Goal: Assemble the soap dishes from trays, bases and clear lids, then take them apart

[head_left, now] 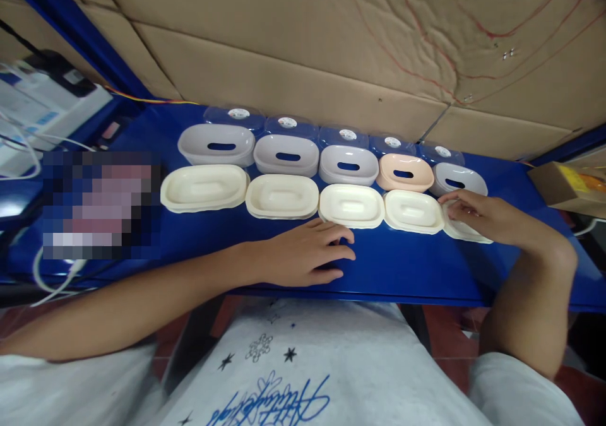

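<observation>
My left hand (315, 252) rests on the blue table with its fingers apart and nothing in them, just in front of a cream oval tray (351, 206). At the right end of the row, my right hand (483, 214) bends its fingers over the last cream tray (466, 231) and grips its left end; the thumb is hidden. Left of that tray lies another cream tray (414, 213). Behind are slotted oval shells, among them a peach shell (406, 164) and a pale grey shell (460, 178).
Several clear lids (343, 137) with round stickers line the back against a cardboard wall (293, 53). A blurred-out patch (101, 205) covers something at the left, near a white cable (61, 290). An open cardboard box (570, 186) stands at the right edge.
</observation>
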The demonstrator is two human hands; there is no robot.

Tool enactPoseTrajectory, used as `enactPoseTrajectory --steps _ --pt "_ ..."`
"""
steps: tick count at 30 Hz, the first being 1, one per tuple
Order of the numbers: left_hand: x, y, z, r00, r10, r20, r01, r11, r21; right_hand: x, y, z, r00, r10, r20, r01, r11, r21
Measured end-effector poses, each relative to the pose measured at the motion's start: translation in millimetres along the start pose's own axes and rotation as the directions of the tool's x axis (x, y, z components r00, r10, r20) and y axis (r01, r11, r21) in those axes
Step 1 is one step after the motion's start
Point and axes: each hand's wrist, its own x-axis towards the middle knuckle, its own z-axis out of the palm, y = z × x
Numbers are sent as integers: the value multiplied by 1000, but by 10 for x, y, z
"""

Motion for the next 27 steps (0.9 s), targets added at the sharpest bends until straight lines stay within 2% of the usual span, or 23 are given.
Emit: enactPoseTrajectory --steps 4,9,15,19,22,24,27 --pt "4 -4 4 1000 26 -8 -26 999 21 -15 -96 -17 1000 28 -11 -28 999 -28" --pt "-1 25 -40 993 42 -109 -37 998 46 -23 -140 1 998 31 -57 -37 994 -101" --pt "-31 24 -285 973 16 -230 17 990 140 -39 -73 89 990 -5 -143 -16 989 -145" --pt "-101 -24 -593 953 -94 -288 149 974 173 -66 -91 124 977 -34 -210 4 990 -143" --pt "-227 -48 -801 924 -186 -335 266 941 211 -64 -152 146 970 -98 -224 83 994 -74" --pt "-366 -46 -878 895 -249 -371 361 891 274 -41 -188 175 964 -138 -225 136 990 -24" --pt "-657 -19 -884 838 -369 -402 511 789 341 23 -205 243 962 -168 -214 173 985 3"
